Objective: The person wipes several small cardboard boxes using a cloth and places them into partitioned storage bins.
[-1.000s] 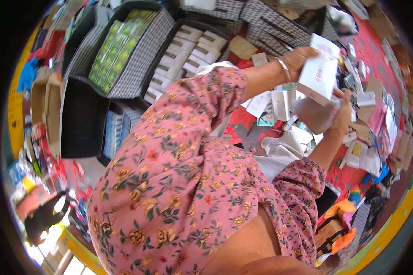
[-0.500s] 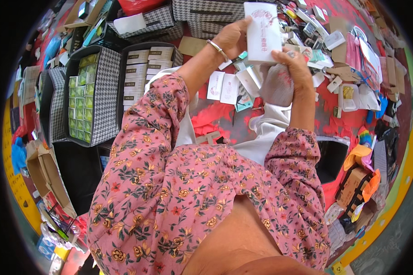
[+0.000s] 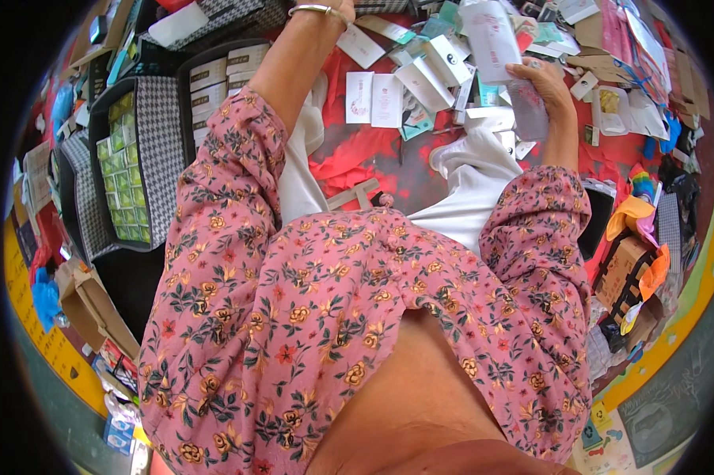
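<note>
My right hand is closed on the lower end of a flat white box with red print. Below the fingers hangs a translucent greyish piece of plastic; whether it belongs to the box I cannot tell. At the top edge, my left hand is largely cut off, its fingers out of the picture, with a bangle on the wrist. Two white printed cards or flat boxes lie side by side on the red ground between my hands. Beside them rest white cartons and a carton with a round black-and-white mark.
At the left stand a houndstooth bin of green-topped packets and another bin of white boxes. A cardboard box sits lower left. Right are a clear tub, a brown carton and orange cloth.
My left hand has let go of the white box and moved left, up to the top edge. My right hand still holds the box, now farther right. The view has shifted.
</note>
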`<state>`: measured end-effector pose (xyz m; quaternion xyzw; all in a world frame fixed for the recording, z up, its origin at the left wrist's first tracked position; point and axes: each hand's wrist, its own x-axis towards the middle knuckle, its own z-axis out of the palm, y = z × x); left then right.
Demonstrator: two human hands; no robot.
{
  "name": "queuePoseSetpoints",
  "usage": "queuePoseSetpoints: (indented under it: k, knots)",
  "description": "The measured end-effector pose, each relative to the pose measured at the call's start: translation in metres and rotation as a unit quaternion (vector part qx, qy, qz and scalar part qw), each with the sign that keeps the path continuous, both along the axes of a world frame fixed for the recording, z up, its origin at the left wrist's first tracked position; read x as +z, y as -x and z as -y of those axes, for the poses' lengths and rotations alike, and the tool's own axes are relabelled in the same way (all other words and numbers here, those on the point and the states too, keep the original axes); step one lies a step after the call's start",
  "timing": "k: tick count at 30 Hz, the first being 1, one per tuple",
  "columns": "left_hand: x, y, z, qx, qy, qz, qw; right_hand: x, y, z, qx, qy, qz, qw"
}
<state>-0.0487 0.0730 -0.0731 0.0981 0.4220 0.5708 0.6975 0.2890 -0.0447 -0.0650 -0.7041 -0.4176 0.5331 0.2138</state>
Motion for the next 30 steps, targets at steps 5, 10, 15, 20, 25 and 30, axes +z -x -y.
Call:
queuePoseSetpoints:
  k: [5, 10, 15, 20, 25, 30]
  knots:
    - [-0.033, -0.013, 0.015, 0.051, -0.092, 0.041, 0.994, -0.069, 0.064, -0.027, 0.16, 0.068, -0.015, 0.985]
    - [0.025, -0.109, 0.055, -0.062, -0.035, -0.149, 0.986, -0.126, 0.098, 0.02, 0.095, 0.09, -0.095, 0.987]
    - [0.06, -0.137, 0.071, -0.014, -0.016, -0.226, 0.974, -0.142, 0.121, 0.02, 0.249, 0.087, 0.111, 0.958]
    - [0.072, -0.141, 0.083, -0.037, -0.015, -0.262, 0.964, -0.176, 0.13, 0.025, 0.299, 0.054, 0.209, 0.93]
    - [0.071, -0.102, 0.071, -0.089, 0.026, -0.12, 0.988, -0.184, 0.144, 0.034, 0.308, 0.045, 0.27, 0.911]
    - [0.042, -0.094, 0.095, -0.291, -0.064, -0.225, 0.928, -0.188, 0.171, 0.041, 0.324, 0.056, 0.263, 0.907]
